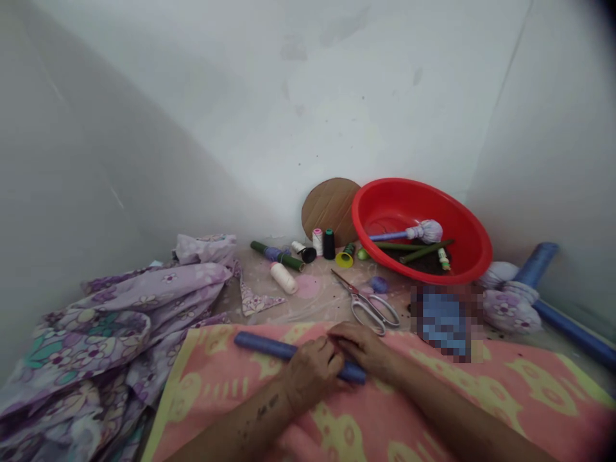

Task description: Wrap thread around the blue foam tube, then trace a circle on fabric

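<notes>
A long blue wrapped stick [267, 346] lies across a pink and yellow towel [394, 417] in front of me. My left hand [312, 370] is curled over the stick near its right end. My right hand [362, 348] rests on the same end, fingers bent down onto it. Just beyond my hands lie silver scissors [369, 305] on the work surface.
A red basin [462, 226] at the back holds a cloth-tipped stick [414, 233] and green sticks. Thread spools [329, 244] and a cardboard disc [328, 206] stand by the wall. Purple floral fabric [115, 321] is heaped at left. More blue cloth-tipped sticks [539, 289] lie at right.
</notes>
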`<state>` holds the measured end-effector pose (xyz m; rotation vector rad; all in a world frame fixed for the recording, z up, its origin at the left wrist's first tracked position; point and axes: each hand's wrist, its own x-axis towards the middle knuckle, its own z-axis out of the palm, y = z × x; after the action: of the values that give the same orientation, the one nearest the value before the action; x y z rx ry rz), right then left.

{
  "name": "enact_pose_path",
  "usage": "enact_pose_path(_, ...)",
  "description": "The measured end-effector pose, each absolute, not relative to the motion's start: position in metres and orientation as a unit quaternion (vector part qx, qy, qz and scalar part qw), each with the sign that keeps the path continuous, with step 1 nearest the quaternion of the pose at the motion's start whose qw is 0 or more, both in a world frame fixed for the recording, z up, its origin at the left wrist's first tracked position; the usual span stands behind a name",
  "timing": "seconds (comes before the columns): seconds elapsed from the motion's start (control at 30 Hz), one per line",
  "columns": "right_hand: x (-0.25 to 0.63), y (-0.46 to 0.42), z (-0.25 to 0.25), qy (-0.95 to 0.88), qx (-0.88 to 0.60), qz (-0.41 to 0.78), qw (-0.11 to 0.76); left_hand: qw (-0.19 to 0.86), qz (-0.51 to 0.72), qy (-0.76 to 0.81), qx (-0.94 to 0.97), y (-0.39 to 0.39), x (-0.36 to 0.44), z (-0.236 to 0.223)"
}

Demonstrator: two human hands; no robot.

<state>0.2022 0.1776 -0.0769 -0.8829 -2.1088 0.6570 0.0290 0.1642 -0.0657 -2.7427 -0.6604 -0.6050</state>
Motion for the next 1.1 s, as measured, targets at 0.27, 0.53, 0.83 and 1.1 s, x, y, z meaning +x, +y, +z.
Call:
enact_pose_path(0.27, 0.202, 0.171, -0.071, -0.823, -0.350, 0.257, 0.366, 0.147, -0.214, -0.353, -0.899, 0.132, -0.050, -0.037)
enact_pose_path(0.53, 0.202, 0.171, -0.073, -0.817, -0.359, 0.268, 0.364, 0.173, -0.158, -0.447, -0.863, 0.100, -0.137, -0.096)
enact_pose_path(0.83, 0.203, 0.171, -0.076, -0.808, -0.370, 0.283, 0.362, 0.173, -0.113, -0.366, -0.907, 0.066, -0.188, -0.071)
enact_pose_path(1.1, 0.203, 0.172, -0.078, -0.812, -0.374, 0.276, 0.353, -0.014, -0.129, -0.422, -0.898, 0.062, -0.178, -0.051)
